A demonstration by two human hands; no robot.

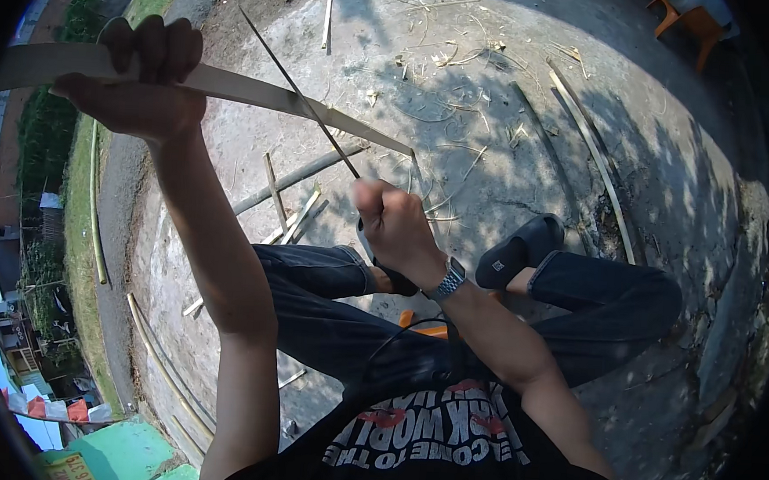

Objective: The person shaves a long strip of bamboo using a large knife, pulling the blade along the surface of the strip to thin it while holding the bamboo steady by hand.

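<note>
A long, pale bamboo strip (248,89) runs from the left rim toward the middle, narrowing to its far tip. My left hand (148,80), raised at the upper left, is closed round it. In my right hand (398,228), a fist in front of my lap, is a long knife with a thin dark blade (276,62). Its blade slants up and left and crosses the strip in this view; whether the two touch I cannot tell. The knife's handle is mostly hidden in my fist. A watch (453,278) is on my right wrist.
Shavings (448,59) litter the concrete ground. Bamboo poles and split pieces lie ahead (296,180), to the right (596,156) and at the left (165,367). My bent legs (609,315) frame the near ground. An orange chair (692,30) stands at the far right.
</note>
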